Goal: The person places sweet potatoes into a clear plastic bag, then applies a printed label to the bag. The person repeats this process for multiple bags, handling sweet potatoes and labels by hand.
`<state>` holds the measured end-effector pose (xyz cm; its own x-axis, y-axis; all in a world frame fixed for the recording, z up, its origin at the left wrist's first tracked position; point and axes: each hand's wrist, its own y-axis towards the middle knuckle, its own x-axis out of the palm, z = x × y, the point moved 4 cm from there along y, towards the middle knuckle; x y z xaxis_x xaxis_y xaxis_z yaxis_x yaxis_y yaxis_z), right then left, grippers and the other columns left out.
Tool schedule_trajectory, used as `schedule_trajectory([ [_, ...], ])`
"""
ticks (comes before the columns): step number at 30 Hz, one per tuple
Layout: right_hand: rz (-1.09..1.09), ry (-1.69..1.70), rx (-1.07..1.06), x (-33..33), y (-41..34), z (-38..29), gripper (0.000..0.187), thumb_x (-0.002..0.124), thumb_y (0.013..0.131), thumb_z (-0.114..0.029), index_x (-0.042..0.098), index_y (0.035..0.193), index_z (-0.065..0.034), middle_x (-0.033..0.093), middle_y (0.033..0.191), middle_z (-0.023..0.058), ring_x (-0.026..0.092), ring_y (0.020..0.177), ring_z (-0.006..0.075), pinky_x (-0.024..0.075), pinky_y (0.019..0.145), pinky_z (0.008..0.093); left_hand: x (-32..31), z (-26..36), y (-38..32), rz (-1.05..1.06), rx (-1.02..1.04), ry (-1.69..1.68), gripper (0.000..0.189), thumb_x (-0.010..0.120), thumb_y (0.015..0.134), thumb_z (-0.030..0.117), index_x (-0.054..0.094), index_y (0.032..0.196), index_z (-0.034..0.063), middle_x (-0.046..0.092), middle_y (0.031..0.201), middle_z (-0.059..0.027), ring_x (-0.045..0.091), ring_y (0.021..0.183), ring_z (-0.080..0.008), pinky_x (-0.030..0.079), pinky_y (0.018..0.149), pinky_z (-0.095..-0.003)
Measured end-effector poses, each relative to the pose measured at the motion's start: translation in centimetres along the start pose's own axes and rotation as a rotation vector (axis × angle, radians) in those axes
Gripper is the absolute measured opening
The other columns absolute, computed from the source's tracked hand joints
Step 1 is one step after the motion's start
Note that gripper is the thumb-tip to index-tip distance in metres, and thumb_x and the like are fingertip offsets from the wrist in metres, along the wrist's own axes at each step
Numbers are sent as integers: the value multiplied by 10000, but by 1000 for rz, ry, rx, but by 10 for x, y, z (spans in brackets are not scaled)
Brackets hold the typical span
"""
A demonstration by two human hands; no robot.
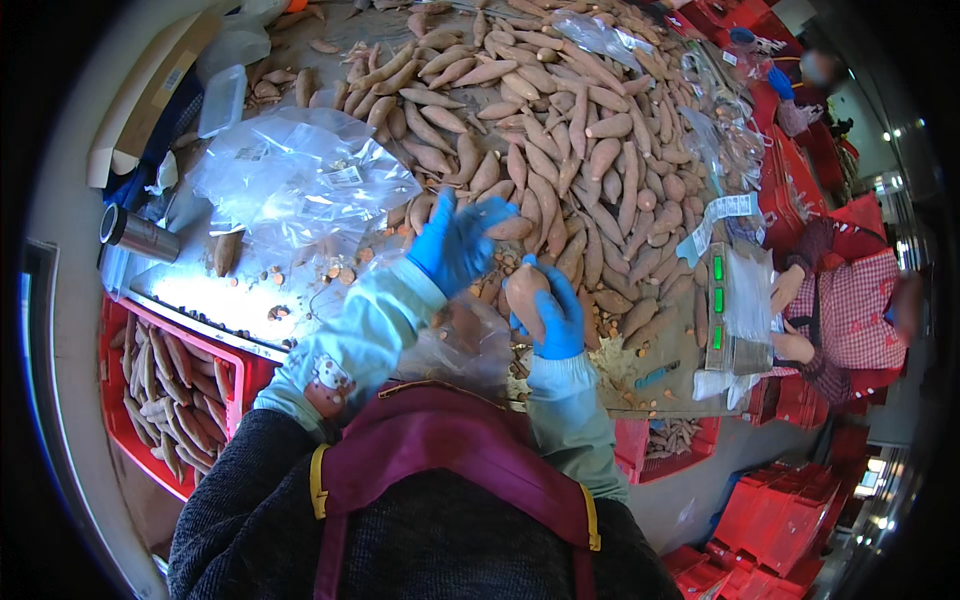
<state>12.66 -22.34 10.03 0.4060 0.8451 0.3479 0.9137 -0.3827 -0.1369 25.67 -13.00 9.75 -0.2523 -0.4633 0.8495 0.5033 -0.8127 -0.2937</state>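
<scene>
My right hand [556,315], in a blue glove, grips a sweet potato [526,294] held close in front of my apron. My left hand [459,244], gloved in blue as well, is up to the left of it with fingers apart and slightly blurred; no object shows in its palm. Just past its fingers lies another sweet potato [511,228], at the near edge of a large heap of sweet potatoes [540,142]. Beneath my hands, a transparent plastic bag [472,337] and cut root ends lie on the table.
Labelled plastic bags [300,172] and a steel flask [140,232] are at left. A red crate [169,397] of sweet potatoes stands below. A teal-handled knife [657,373] lies right, near a scale [724,300] with green displays. Another person's hands [791,345] touch the bag there.
</scene>
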Motion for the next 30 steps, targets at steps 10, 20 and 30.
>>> schedule_trajectory([
  [10, -9, -669, -439, -6, -15, -32, 495, 667, 691, -26, 488, 1153, -31, 506, 1110, 116, 506, 1014, 210, 420, 857, 292, -4, -48, -36, -161, -134, 215, 482, 577, 827, 180, 373, 1214, -22, 551, 1042, -159, 589, 898, -262, 496, 758, -331],
  [20, -9, -609, -451, -32, -38, -27, 293, 581, 807, -122, 557, 1081, -21, 577, 1018, 113, 550, 924, 206, 430, 825, 290, 13, -73, -44, -248, -247, 531, 536, 597, 793, 338, 441, 1181, 3, 561, 1023, -107, 583, 811, -195, 481, 672, -282],
  [30, 1261, -1192, 351, -339, -130, 20, 418, 725, 644, -301, 575, 920, -26, 547, 919, 152, 580, 765, 301, 463, 682, 361, 7, -87, -38, -172, -308, 494, 612, 580, 788, 413, 426, 1188, -23, 595, 894, -165, 562, 670, -193, 456, 597, -279],
])
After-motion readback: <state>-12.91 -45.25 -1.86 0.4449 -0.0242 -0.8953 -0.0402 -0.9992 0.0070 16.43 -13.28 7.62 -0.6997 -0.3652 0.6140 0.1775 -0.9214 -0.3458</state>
